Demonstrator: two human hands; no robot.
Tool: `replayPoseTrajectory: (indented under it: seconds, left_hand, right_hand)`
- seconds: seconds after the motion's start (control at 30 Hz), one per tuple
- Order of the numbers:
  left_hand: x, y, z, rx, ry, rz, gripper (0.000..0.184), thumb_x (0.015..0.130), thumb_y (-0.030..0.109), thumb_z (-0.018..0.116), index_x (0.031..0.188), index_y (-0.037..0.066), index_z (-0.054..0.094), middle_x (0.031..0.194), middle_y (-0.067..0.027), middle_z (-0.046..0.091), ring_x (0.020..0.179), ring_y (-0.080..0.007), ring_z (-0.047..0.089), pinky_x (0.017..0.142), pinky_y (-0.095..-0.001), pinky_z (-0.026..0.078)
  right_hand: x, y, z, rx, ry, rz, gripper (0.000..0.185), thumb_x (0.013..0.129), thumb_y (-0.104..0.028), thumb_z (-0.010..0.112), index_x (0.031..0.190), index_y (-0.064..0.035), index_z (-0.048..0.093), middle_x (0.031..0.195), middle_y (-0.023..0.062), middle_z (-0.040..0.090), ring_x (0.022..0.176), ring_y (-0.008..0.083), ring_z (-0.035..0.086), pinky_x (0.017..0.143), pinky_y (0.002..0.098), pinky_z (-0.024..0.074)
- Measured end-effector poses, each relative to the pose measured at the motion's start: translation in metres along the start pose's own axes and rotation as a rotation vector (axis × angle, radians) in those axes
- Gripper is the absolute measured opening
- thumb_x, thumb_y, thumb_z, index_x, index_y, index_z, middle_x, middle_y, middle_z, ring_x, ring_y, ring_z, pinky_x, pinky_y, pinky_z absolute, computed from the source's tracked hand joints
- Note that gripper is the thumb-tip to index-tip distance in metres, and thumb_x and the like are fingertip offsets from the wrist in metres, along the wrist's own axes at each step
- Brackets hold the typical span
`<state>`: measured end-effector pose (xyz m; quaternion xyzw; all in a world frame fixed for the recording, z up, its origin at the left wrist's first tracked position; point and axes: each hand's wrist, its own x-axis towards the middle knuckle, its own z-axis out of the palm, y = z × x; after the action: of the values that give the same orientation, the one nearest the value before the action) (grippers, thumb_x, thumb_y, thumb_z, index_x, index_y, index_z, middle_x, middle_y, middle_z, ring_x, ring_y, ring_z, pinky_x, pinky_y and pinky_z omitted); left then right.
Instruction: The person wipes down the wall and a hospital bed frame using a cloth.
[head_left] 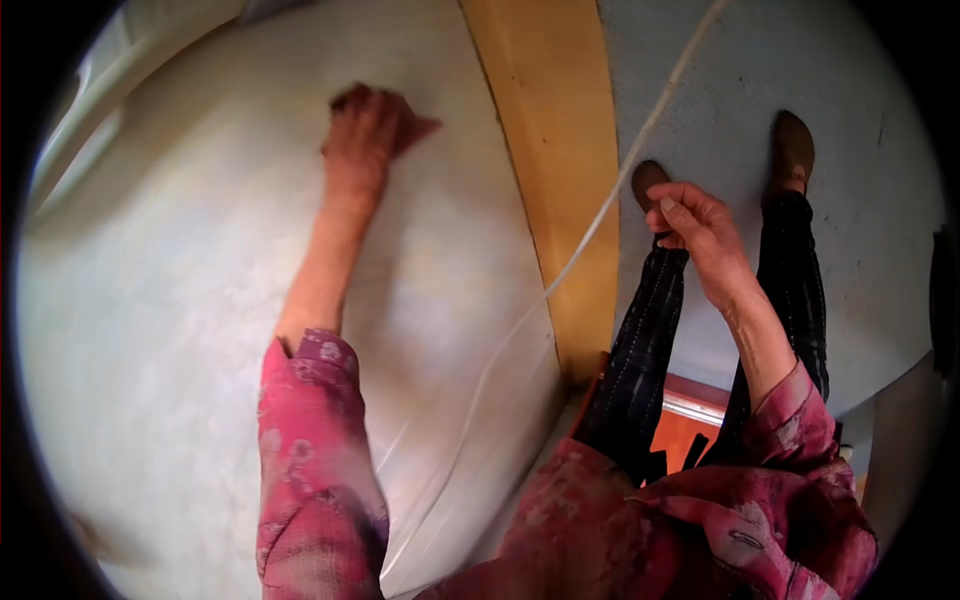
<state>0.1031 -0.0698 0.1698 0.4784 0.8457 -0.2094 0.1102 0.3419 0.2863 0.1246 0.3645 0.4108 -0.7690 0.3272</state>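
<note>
Because the red cloth [414, 128] looks soft, it should be light and floppy, best held bunched. The left hand [360, 140] grips it, far left on the pale surface [190, 310]; the right hand's [712, 240] fingers curl half open, seemingly empty.

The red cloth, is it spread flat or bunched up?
Bunched up: the red cloth is gathered under the left hand, a pointed corner sticking out.

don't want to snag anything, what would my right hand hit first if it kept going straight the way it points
Probably the pale cord, which crosses just past the fingertips of your right hand. Depth is unclear, though: the cord may hang above or below your hand's path.
</note>
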Motion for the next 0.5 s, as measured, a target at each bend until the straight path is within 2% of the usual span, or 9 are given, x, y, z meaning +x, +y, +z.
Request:
replayPoseTrajectory:
  seconds: [0.07, 0.17, 0.23, 0.3, 0.33, 0.37, 0.43, 0.47, 0.5]
  left_hand:
    - [-0.029, 0.056, 0.010, -0.046, -0.039, 0.106, 0.034, 0.077, 0.013, 0.059, 0.110, 0.004, 0.060, 0.121, -0.0148, 0.050, 0.108, -0.0355, 0.050, 0.093, -0.0492, 0.043]
    - [-0.114, 0.121, 0.036, -0.198, -0.147, 0.062, 0.030, 0.078, 0.018, 0.061, 0.105, 0.002, 0.060, 0.107, -0.0157, 0.052, 0.104, -0.0355, 0.050, 0.089, -0.0457, 0.044]
    - [-0.134, 0.164, -0.008, -0.507, -0.299, -0.120, 0.028, 0.081, 0.013, 0.060, 0.107, 0.004, 0.057, 0.111, -0.0161, 0.055, 0.108, -0.0332, 0.050, 0.090, -0.0410, 0.044]
    - [-0.207, 0.191, -0.005, -0.478, -0.398, -0.084, 0.034, 0.081, 0.014, 0.058, 0.113, 0.002, 0.055, 0.120, -0.0168, 0.054, 0.114, -0.0342, 0.048, 0.095, -0.0389, 0.042]
    - [-0.257, 0.197, 0.009, -0.360, -0.634, 0.129, 0.038, 0.082, 0.026, 0.060, 0.113, 0.004, 0.057, 0.120, -0.0158, 0.054, 0.117, -0.0337, 0.047, 0.100, -0.0446, 0.039]
    - [-0.250, 0.191, 0.005, -0.366, -0.636, 0.133, 0.038, 0.082, 0.026, 0.060, 0.113, 0.004, 0.057, 0.120, -0.0158, 0.054, 0.117, -0.0337, 0.047, 0.100, -0.0446, 0.039]
    - [-0.214, 0.178, -0.010, -0.235, -0.603, 0.414, 0.047, 0.078, 0.042, 0.061, 0.112, 0.009, 0.061, 0.119, -0.0138, 0.055, 0.117, -0.0323, 0.046, 0.103, -0.0522, 0.034]
    - [-0.188, 0.171, 0.006, -0.328, -0.550, 0.297, 0.048, 0.073, 0.050, 0.063, 0.104, 0.014, 0.065, 0.113, -0.0112, 0.057, 0.116, -0.0310, 0.047, 0.105, -0.0569, 0.030]
    - [-0.149, 0.159, 0.021, -0.348, -0.570, 0.176, 0.045, 0.072, 0.053, 0.063, 0.096, 0.014, 0.066, 0.106, -0.0099, 0.059, 0.114, -0.0288, 0.049, 0.104, -0.0549, 0.031]
  right_hand:
    - [-0.002, 0.008, -0.005, 0.006, 0.005, 0.020, 0.027, 0.096, -0.022, 0.051, 0.111, -0.0016, 0.061, 0.086, 0.0018, 0.063, 0.083, 0.0098, 0.057, 0.074, 0.0244, 0.0441]
    - [-0.004, 0.015, -0.014, 0.019, 0.053, 0.011, 0.026, 0.096, -0.022, 0.052, 0.111, -0.0025, 0.061, 0.087, 0.0019, 0.063, 0.083, 0.0099, 0.057, 0.074, 0.0244, 0.0442]
    - [-0.002, 0.016, -0.017, 0.055, 0.066, -0.018, 0.026, 0.096, -0.021, 0.052, 0.111, -0.0025, 0.062, 0.087, 0.0023, 0.064, 0.083, 0.0100, 0.057, 0.074, 0.0247, 0.0449]
    - [-0.002, 0.017, -0.014, 0.078, 0.067, -0.001, 0.026, 0.096, -0.024, 0.053, 0.111, -0.0045, 0.062, 0.088, 0.0008, 0.064, 0.084, 0.0090, 0.058, 0.074, 0.0242, 0.0450]
    - [-0.003, 0.017, -0.012, 0.094, 0.057, 0.026, 0.027, 0.096, -0.027, 0.054, 0.111, -0.0065, 0.063, 0.088, -0.0006, 0.064, 0.084, 0.0080, 0.058, 0.075, 0.0238, 0.0450]
    - [-0.003, 0.016, -0.010, 0.093, 0.061, 0.032, 0.027, 0.096, -0.027, 0.054, 0.111, -0.0065, 0.063, 0.088, -0.0006, 0.064, 0.084, 0.0080, 0.058, 0.075, 0.0238, 0.0450]
    - [-0.004, 0.015, -0.009, 0.084, 0.044, 0.028, 0.026, 0.096, -0.026, 0.054, 0.110, -0.0062, 0.063, 0.088, -0.0007, 0.064, 0.083, 0.0074, 0.058, 0.074, 0.0236, 0.0452]
    - [-0.004, 0.015, -0.010, 0.081, 0.049, 0.034, 0.026, 0.096, -0.026, 0.054, 0.110, -0.0062, 0.063, 0.088, -0.0007, 0.064, 0.083, 0.0074, 0.058, 0.074, 0.0236, 0.0452]
    - [-0.005, 0.014, -0.010, 0.072, 0.061, 0.027, 0.025, 0.097, -0.025, 0.053, 0.109, -0.0060, 0.063, 0.088, -0.0007, 0.064, 0.083, 0.0074, 0.058, 0.074, 0.0234, 0.0451]
